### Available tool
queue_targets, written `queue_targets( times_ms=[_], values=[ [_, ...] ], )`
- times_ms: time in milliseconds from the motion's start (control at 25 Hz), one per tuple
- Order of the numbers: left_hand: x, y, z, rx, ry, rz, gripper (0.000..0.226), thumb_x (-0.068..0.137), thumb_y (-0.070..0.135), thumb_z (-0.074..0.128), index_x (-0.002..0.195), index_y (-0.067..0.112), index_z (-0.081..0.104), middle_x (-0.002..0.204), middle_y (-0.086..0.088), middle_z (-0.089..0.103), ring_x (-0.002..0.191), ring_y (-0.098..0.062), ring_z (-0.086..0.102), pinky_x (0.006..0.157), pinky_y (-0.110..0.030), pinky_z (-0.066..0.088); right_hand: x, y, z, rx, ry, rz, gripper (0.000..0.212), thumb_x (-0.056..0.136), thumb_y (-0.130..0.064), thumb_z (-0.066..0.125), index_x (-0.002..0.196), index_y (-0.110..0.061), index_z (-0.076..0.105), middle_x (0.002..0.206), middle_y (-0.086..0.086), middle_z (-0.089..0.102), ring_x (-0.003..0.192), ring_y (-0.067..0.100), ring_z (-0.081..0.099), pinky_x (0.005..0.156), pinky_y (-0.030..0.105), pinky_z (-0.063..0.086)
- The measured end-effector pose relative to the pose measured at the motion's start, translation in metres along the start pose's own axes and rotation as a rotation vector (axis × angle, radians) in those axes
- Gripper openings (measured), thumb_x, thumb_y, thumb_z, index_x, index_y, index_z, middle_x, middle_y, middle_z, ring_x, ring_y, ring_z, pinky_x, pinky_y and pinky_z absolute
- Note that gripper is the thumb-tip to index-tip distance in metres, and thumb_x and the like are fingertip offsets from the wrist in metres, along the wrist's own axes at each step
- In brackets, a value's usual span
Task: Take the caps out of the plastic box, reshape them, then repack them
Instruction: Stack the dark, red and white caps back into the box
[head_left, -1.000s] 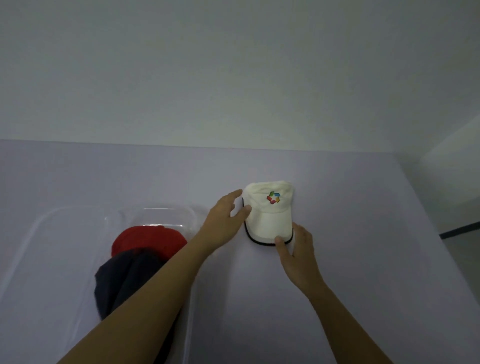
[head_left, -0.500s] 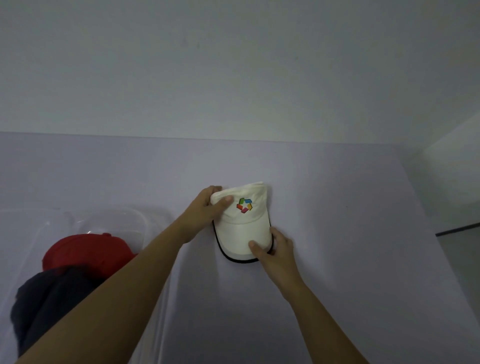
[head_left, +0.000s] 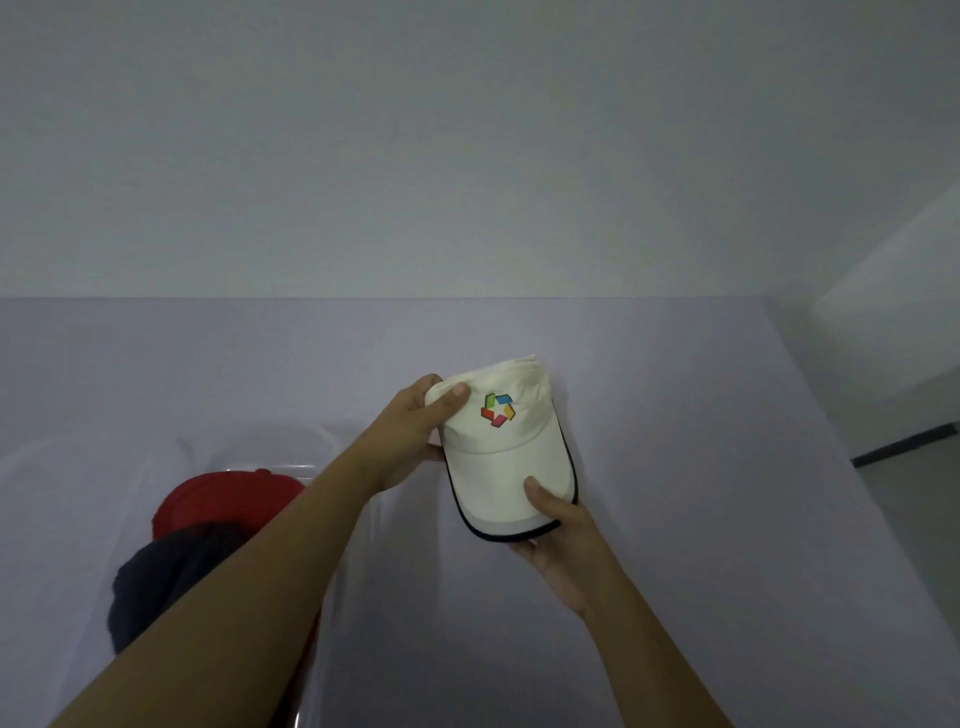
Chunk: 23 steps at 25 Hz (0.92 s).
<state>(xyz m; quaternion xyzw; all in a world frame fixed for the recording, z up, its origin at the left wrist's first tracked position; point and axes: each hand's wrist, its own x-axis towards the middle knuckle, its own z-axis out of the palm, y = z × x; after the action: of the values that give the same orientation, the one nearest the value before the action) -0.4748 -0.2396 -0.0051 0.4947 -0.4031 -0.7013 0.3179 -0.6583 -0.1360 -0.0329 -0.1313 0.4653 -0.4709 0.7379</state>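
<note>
A cream cap (head_left: 506, 447) with a colourful logo and a dark-edged brim is held above the table, brim toward me. My left hand (head_left: 415, 431) grips the crown's left side, thumb on top. My right hand (head_left: 558, 530) pinches the brim's front edge, thumb on top and fingers beneath. At the lower left stands the clear plastic box (head_left: 322, 441). Inside it lie a red cap (head_left: 223, 499) and a dark navy cap (head_left: 171, 577), partly hidden by my left forearm.
The pale lilac table (head_left: 701, 519) stretches to the wall at the back. Its right edge drops to a grey floor (head_left: 914, 483) with a dark skirting line. The plastic box takes up the table's left part.
Both hands closed on the cream cap and lifted it off the table toward me. Before, the left hand only touched its side and the right rested at the brim.
</note>
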Motion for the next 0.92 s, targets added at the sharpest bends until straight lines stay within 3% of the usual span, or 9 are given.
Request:
queue_targets(
  times_ms=[80,240,400,560,640,720,800,920],
  values=[
    [-0.016,0.011,-0.009,-0.016,-0.016,-0.002,0.029,0.087,0.033,0.062,0.101,0.013,0.047,0.12,-0.01,0.063,0.112,-0.028,0.059,0.082,-0.053,0.055,-0.011,0.003,0.021,0.086,-0.045,-0.103,0.066,0.069,-0.014,0.075,0.13,-0.018,0.053,0.128,0.01,0.061,0.117,0.031,0.058,0.081,0.041,0.056],
    [-0.06,0.031,-0.035,-0.044,-0.086,-0.121,0.059,0.074,0.049,0.072,0.126,0.031,0.049,0.124,0.001,0.059,0.111,-0.03,0.057,0.07,-0.059,0.055,-0.031,0.017,0.073,0.095,-0.146,-0.25,0.059,0.078,-0.006,0.061,0.134,-0.016,0.048,0.132,0.012,0.058,0.12,0.031,0.056,0.084,0.039,0.056],
    [-0.1,0.051,-0.075,-0.122,-0.066,-0.052,0.061,0.064,0.043,0.075,0.12,0.024,0.06,0.115,-0.005,0.065,0.104,-0.029,0.059,0.076,-0.069,0.048,-0.044,0.034,0.124,0.057,-0.235,-0.274,0.056,0.08,-0.005,0.057,0.135,-0.015,0.047,0.13,0.011,0.06,0.117,0.028,0.059,0.081,0.034,0.056],
    [-0.129,0.069,-0.114,-0.134,-0.054,0.062,0.055,0.069,0.028,0.072,0.122,0.021,0.058,0.115,-0.008,0.067,0.109,-0.031,0.059,0.07,-0.064,0.052,-0.044,0.049,0.161,-0.059,-0.252,-0.262,0.061,0.078,-0.018,0.069,0.135,-0.023,0.047,0.132,0.004,0.059,0.118,0.024,0.058,0.084,0.035,0.055],
    [-0.141,0.08,-0.135,-0.102,-0.03,0.135,0.062,0.068,0.024,0.074,0.126,0.016,0.052,0.123,-0.012,0.064,0.114,-0.032,0.057,0.072,-0.068,0.05,-0.039,0.058,0.176,-0.174,-0.226,-0.252,0.077,0.066,-0.034,0.081,0.134,-0.026,0.046,0.132,0.001,0.059,0.119,0.021,0.058,0.088,0.035,0.053],
    [-0.15,0.091,-0.154,-0.075,0.026,0.185,0.066,0.067,0.023,0.076,0.124,0.011,0.046,0.125,-0.014,0.061,0.116,-0.034,0.056,0.074,-0.069,0.049,-0.034,0.068,0.187,-0.327,-0.187,-0.227,0.093,0.055,-0.056,0.081,0.135,-0.026,0.043,0.134,0.0,0.057,0.122,0.019,0.055,0.098,0.035,0.046],
    [-0.155,0.101,-0.174,-0.078,0.091,0.225,0.056,0.069,0.021,0.074,0.115,0.013,0.043,0.126,-0.015,0.059,0.116,-0.035,0.055,0.073,-0.066,0.051,-0.031,0.077,0.193,-0.633,-0.122,-0.223,0.113,0.045,-0.078,0.071,0.138,-0.027,0.035,0.141,-0.002,0.047,0.129,0.016,0.046,0.104,0.032,0.037],
    [-0.158,0.109,-0.203,-0.057,0.11,0.285,0.05,0.072,0.02,0.075,0.109,0.012,0.042,0.126,-0.018,0.057,0.118,-0.039,0.054,0.075,-0.069,0.049,-0.026,0.093,0.203,-1.18,-0.103,-0.211,0.128,0.043,-0.081,0.065,0.146,-0.021,0.019,0.152,0.001,0.027,0.137,0.015,0.029,0.107,0.03,0.03]
  ],
)
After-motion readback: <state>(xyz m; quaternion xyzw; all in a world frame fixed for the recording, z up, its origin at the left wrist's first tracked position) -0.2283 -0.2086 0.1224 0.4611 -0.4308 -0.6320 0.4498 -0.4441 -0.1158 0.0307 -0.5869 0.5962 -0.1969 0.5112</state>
